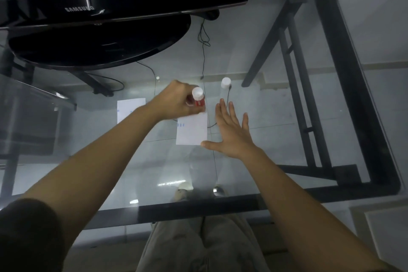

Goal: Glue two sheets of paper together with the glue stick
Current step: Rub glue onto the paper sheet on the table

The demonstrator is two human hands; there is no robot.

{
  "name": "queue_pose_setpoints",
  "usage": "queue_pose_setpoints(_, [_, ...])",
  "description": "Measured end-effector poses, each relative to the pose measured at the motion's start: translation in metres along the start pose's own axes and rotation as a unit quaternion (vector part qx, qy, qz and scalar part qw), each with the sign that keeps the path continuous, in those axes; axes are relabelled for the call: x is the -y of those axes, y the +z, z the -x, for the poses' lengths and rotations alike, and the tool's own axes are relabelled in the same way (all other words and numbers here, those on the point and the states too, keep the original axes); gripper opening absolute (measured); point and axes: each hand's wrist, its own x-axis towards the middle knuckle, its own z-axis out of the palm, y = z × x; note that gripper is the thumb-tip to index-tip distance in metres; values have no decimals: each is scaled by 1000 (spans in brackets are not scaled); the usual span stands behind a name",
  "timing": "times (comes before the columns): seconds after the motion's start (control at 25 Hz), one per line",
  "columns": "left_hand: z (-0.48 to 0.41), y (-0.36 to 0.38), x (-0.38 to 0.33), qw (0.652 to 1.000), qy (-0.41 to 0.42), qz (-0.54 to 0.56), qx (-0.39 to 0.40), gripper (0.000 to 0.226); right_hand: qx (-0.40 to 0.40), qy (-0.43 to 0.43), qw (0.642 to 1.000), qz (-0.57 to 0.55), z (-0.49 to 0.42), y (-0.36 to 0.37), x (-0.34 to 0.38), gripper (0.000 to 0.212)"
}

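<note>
Two white sheets lie on the glass table: one sheet (192, 131) in the middle, the other sheet (130, 109) to its left, partly hidden by my left forearm. My left hand (176, 101) is shut on the red glue stick (198, 99), held upright over the far edge of the middle sheet, white end up. Its white cap (225, 83) stands apart on the glass, farther back and to the right. My right hand (231, 132) lies open and flat just right of the middle sheet, thumb tip touching its near right corner.
A black Samsung monitor (106, 6) with an oval base (99, 46) fills the far left. The table's black frame (344, 73) runs along the right and front edges. Cables (204, 51) show through the glass. My legs are below the front edge.
</note>
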Motion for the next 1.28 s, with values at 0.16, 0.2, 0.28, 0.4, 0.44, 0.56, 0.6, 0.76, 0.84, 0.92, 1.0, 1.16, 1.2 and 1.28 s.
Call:
queue_pose_setpoints(0.16, [-3,-7,4,999,-19,10,-49,24,1,-2,1000,-12,1,0,0,110])
queue_pose_setpoints(0.2, [8,-2,3,999,-6,20,-41,24,0,-4,1000,-14,1,1,0,109])
queue_pose_setpoints(0.28, [32,9,-3,999,17,29,1,23,-4,-6,1000,-13,1,2,-1,109])
queue_pose_setpoints(0.4, [38,18,-2,999,8,27,25,26,-9,-4,1000,-3,-1,4,-3,109])
queue_pose_setpoints(0.44, [30,15,-1,999,2,28,19,27,-9,-5,1000,-1,-1,4,-3,109])
queue_pose_setpoints(0.56, [1,5,1,1000,-11,13,-9,27,-9,-4,1000,-3,-2,5,-4,110])
queue_pose_setpoints(0.6, [-6,3,2,1000,-19,7,-22,27,-9,-3,1000,-4,-2,5,-3,110])
queue_pose_setpoints(0.76, [6,2,12,978,-122,99,-134,25,-13,4,1000,0,-1,5,-3,111])
queue_pose_setpoints(0.84, [28,8,15,926,-188,260,-199,27,-23,6,1000,-1,1,4,-2,111])
queue_pose_setpoints(0.92, [50,17,19,848,-232,404,-254,27,-42,3,999,10,1,0,1,109])
queue_pose_setpoints(1.0, [66,29,21,783,-251,488,-292,21,-62,-17,997,49,0,-5,5,102])
queue_pose_setpoints(1.16, [76,45,15,619,-258,664,-331,15,-56,-65,992,91,-5,-11,11,88])
queue_pose_setpoints(1.2, [77,47,14,580,-262,693,-340,15,-52,-69,992,89,-6,-12,11,87])
queue_pose_setpoints(1.28, [78,49,13,508,-265,740,-352,13,-45,-71,993,80,-9,-14,12,88])
